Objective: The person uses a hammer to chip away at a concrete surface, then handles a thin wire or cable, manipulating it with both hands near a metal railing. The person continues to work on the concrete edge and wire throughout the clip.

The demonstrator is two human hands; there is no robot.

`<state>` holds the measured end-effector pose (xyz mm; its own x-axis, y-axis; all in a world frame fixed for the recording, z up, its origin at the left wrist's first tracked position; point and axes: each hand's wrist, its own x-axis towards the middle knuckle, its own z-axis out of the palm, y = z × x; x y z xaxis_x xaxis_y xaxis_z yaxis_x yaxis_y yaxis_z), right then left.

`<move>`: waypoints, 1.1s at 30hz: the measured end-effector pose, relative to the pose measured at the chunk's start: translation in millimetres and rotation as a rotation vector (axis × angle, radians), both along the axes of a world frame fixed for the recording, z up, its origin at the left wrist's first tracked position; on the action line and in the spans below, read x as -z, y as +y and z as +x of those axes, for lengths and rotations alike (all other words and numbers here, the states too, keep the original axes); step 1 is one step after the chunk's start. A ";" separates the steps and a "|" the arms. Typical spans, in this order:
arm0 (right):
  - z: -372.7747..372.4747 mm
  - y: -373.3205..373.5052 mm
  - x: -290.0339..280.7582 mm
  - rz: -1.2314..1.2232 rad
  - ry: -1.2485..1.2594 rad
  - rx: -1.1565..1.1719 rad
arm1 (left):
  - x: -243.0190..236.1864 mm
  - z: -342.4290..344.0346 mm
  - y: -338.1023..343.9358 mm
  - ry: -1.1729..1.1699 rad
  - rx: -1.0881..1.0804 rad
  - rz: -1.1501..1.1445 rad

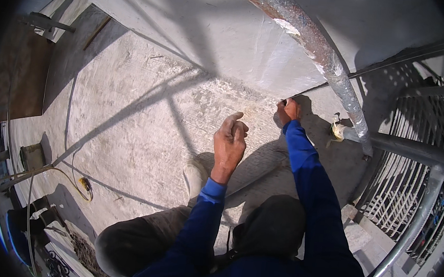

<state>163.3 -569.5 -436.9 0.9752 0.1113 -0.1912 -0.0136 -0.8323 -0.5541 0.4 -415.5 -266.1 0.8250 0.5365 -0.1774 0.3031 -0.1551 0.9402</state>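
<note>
My left hand hovers over the rough, pale concrete floor. Its index finger is partly stretched and the other fingers are loosely bent, with nothing seen in it. Farther forward and to the right, my right hand is closed at the foot of the smooth grey wall. A small dark bit shows at its fingertips, too small and hidden to name. Both arms are in blue sleeves. My bent knees are below the hands, and a pale shoe shows left of my left wrist.
A worn, paint-spattered metal pipe slants across the upper right, close to my right arm. Another pipe runs to the right edge before a slatted grille. A yellowish cord lies at left, and a brown board stands beyond it.
</note>
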 end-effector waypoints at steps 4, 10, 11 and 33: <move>0.5 5.6 0.0 -0.044 -0.021 0.032 | -3.4 5.3 -0.4 -0.016 0.018 -0.016; 9.8 -11.2 39.9 0.091 0.059 0.042 | -3.9 6.2 2.4 -0.025 -0.007 -0.144; 8.9 -6.6 39.2 0.085 0.019 -0.001 | 0.1 3.4 5.8 -0.009 -0.012 -0.149; 29.7 -28.5 32.9 0.555 0.549 0.103 | 2.4 -2.7 -12.9 -0.005 0.011 -0.246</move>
